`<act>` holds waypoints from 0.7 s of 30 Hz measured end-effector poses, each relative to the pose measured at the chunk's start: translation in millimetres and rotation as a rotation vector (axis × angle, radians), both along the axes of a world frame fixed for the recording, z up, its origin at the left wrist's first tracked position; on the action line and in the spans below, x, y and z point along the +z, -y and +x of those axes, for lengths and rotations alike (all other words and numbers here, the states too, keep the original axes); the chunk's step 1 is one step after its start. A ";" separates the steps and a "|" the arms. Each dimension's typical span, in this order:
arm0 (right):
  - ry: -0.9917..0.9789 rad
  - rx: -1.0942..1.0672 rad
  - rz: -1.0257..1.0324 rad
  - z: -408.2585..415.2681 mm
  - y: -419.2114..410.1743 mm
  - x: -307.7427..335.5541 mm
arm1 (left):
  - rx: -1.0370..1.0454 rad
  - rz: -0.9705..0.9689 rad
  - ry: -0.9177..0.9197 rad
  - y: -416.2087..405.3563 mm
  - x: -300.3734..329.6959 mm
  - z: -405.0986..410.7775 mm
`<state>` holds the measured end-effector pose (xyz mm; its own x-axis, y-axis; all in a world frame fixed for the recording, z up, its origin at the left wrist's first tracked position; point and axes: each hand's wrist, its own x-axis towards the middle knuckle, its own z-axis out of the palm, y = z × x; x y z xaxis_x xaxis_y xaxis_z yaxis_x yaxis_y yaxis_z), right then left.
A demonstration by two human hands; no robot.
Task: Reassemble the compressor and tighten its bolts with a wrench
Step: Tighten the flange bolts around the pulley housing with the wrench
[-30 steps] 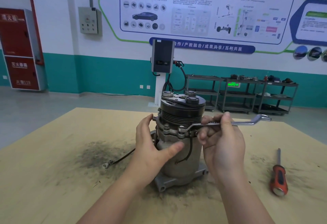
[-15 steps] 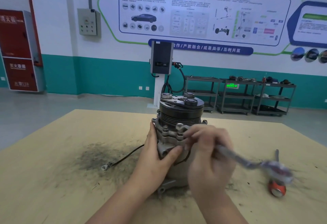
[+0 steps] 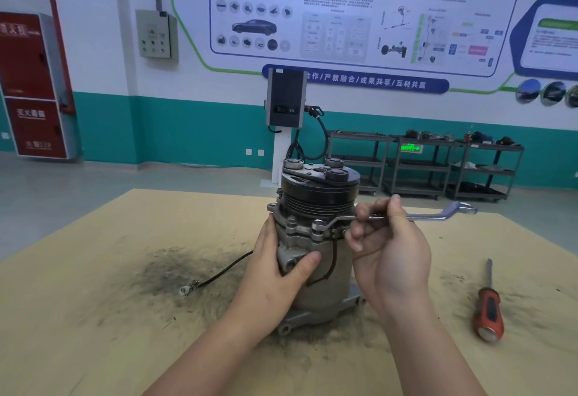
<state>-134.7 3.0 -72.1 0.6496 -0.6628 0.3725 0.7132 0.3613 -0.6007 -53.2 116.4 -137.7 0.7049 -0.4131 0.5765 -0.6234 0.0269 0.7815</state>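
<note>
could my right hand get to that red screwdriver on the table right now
Probably yes, once it lets go. The right hand is gripping the wrench, whose ring end sits on a bolt of the compressor. The screwdriver lies on the same side, with bare table between them and nothing in the way.

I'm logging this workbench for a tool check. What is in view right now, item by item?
compressor: one, grey body with black pulley, upright at table centre
wrench: one, silver, ring end on a flange bolt, handle pointing right
screwdriver: one, red and black handle, lying at table right
black wire: one, trailing left from the compressor
table: one, tan, grimy
shelving carts: several, dark, by the far wall
left hand: one, gripping the compressor body
right hand: one, holding the wrench shaft
</note>
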 end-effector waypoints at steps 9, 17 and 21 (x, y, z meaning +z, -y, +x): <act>0.174 -0.776 -0.977 7.1 -47.3 -37.9 | -0.015 -0.043 -0.077 1.8 -0.1 1.9; 0.247 -0.696 -0.508 -9.7 -17.0 -17.1 | 0.000 0.024 -0.179 -26.5 1.1 51.8; 0.030 -0.690 -0.263 -2.8 9.7 -12.6 | 0.157 -0.233 -0.283 -31.3 -0.3 61.2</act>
